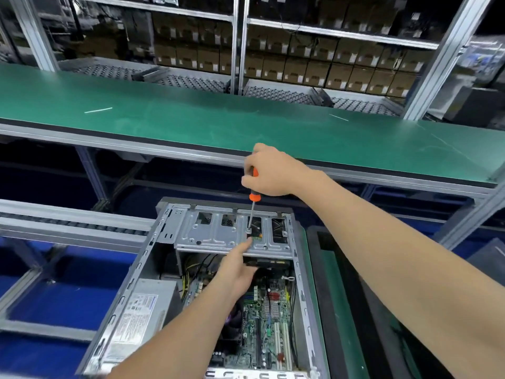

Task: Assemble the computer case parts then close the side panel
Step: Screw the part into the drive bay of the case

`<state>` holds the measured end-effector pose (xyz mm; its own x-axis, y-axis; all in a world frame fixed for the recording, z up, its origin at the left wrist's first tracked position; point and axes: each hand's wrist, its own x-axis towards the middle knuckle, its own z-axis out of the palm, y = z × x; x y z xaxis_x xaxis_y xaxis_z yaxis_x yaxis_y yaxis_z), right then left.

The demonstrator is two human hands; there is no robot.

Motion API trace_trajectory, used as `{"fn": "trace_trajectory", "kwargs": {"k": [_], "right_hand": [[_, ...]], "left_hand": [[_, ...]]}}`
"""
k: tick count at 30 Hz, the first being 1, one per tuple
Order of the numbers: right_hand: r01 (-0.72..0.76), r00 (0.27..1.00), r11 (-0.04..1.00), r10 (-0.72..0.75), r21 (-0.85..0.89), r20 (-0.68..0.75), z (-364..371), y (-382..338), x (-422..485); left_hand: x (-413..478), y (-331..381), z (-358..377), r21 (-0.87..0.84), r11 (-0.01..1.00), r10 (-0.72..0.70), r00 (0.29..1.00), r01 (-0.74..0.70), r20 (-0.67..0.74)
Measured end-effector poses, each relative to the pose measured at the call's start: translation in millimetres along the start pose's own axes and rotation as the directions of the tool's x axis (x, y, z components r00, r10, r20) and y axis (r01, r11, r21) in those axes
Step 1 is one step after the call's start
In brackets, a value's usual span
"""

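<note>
Green bench (191, 124) spans the upper half of the frame, with its front edge just above the hands; boxes (314, 67) fill the racks behind it.

Case (128, 291) sits lower centre, open side up.
- Cage (213, 233) bridges the case's top end, wall to wall.
- PSU (142, 310) lies against the left wall.
- Board (273, 318) sits along the right wall, below the cage.

Right hand (270, 173) is above the case's top edge, fingers wrapped round the handle of the screwdriver (254, 197). The shaft points down and slightly left – tip down on the cage at its right-centre, beside a cutout.

Left hand (237, 272) reaches in over the board. Its index finger (247, 242) is stretched out and touches the cage's lower edge just below the tip. The other fingers are tucked under, and nothing visible is held.

Clearance:
- Right wall runs close to a black tray (336, 283) – only a narrow green strip (311, 283) lies between them.
- Left wall has open room beside it; a roller rail (68, 222) meets the case near its upper left corner.
- A dark gap separates the case's top edge from the bench edge, and the right hand sits in it.
- Both forearms cross the lower right of the frame, the left one over the case's bottom end.
</note>
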<state>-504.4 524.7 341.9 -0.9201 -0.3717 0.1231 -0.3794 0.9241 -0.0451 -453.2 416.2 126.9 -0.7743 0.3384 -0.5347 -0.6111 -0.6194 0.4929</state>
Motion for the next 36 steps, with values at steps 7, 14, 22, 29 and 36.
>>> {"fn": "trace_trajectory", "kwargs": {"k": [7,14,22,29,36], "right_hand": [[-0.051,0.998,0.995,0.048,-0.081,-0.037,-0.4,-2.2,5.4],[-0.066,0.996,0.994,0.061,0.083,0.065,-8.4,-3.1,8.8],[0.011,0.999,0.998,-0.013,0.058,0.044,-6.6,-1.8,13.3],[0.013,0.995,0.99,-0.027,0.142,0.094,-6.7,-2.8,13.5],[-0.082,0.993,0.987,0.069,0.139,0.099,-1.7,3.3,15.8]], "left_hand": [[6.9,0.2,-2.5,0.065,0.997,0.044,0.998,-0.041,-0.041],[15.2,-2.4,-2.2,0.078,0.992,0.109,0.99,-0.102,-0.094],[17.0,-2.8,-4.3,0.043,0.997,0.07,0.996,-0.068,-0.054],[19.4,-3.5,-5.5,0.034,0.997,0.073,0.996,-0.071,-0.055],[18.5,-2.9,-4.1,0.017,0.996,0.086,0.995,-0.085,-0.046]]}}
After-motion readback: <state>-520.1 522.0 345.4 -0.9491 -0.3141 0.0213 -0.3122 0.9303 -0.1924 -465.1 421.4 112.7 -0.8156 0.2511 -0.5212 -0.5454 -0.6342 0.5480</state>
